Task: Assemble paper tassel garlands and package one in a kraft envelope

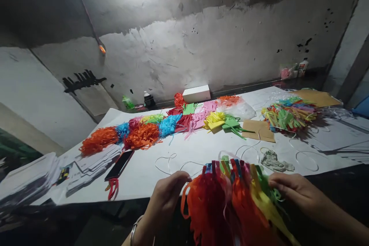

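Note:
A row of fringed tassels (213,200) in red, orange, pink, yellow and green hangs side by side at the table's front edge. At its left end, my left hand (170,192) is closed in a pinch, with thumb and fingers together near the top of the orange strips. My right hand (294,190) pinches the right end beside the green strips. White string (190,163) runs from near my left hand across the white tabletop. The lower ends of the tassels hang below the table edge.
Colourful fringed bundles (142,135) lie across the table's back. A multicoloured tassel pile (291,115), brown paper (259,130) and a greyish cloth (275,161) are to the right. A phone (119,165) and paper stacks (92,169) lie left. A white box (196,94) stands behind.

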`<state>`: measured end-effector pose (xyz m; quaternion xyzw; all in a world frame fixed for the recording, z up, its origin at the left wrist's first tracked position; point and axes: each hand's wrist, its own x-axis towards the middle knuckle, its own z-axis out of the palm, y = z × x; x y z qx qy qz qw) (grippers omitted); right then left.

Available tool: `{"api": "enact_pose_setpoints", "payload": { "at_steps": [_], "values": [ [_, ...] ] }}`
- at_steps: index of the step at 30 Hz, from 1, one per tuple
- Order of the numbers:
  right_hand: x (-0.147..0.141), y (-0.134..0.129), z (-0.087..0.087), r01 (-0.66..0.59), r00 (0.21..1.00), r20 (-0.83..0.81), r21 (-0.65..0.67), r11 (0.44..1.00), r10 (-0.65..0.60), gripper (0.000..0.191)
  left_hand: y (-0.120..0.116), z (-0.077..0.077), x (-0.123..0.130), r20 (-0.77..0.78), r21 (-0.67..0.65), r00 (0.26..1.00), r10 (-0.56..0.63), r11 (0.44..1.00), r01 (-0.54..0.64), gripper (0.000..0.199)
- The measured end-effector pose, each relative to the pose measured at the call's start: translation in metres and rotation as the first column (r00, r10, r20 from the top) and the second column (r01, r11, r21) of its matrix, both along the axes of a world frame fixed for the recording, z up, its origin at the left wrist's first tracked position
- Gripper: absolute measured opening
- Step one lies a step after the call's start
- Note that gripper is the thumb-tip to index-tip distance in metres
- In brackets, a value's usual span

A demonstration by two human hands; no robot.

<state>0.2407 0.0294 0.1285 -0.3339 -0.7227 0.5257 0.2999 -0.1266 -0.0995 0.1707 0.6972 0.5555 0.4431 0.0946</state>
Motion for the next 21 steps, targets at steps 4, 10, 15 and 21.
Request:
{"api": "enact_pose_setpoints", "payload": {
  "at_steps": [4,10,15,21],
  "values": [
    [0.006,0.000,0.001,0.057,0.998,-0.025,-0.126,0.990,-0.061,0.049,-0.003,-0.010,-0.009,0.065,-0.078,0.998,0.020,0.997,-0.015,0.023],
    [-0.016,0.032,0.004,-0.033,0.955,-0.278,-0.450,0.892,-0.105,0.043,0.030,-0.005,-0.017,0.265,-0.349,0.961,0.079,0.937,0.019,0.035],
    [-0.053,0.047,0.018,-0.017,0.879,-0.382,-0.623,0.782,-0.285,0.042,0.060,-0.006,0.003,0.467,-0.415,0.862,0.198,0.910,0.016,0.040],
    [-0.091,-0.014,-0.024,-0.328,0.944,-0.177,-0.560,0.761,0.277,0.065,0.006,-0.037,0.070,0.169,-0.425,0.957,-0.237,0.858,0.288,0.026]
  ]
}}
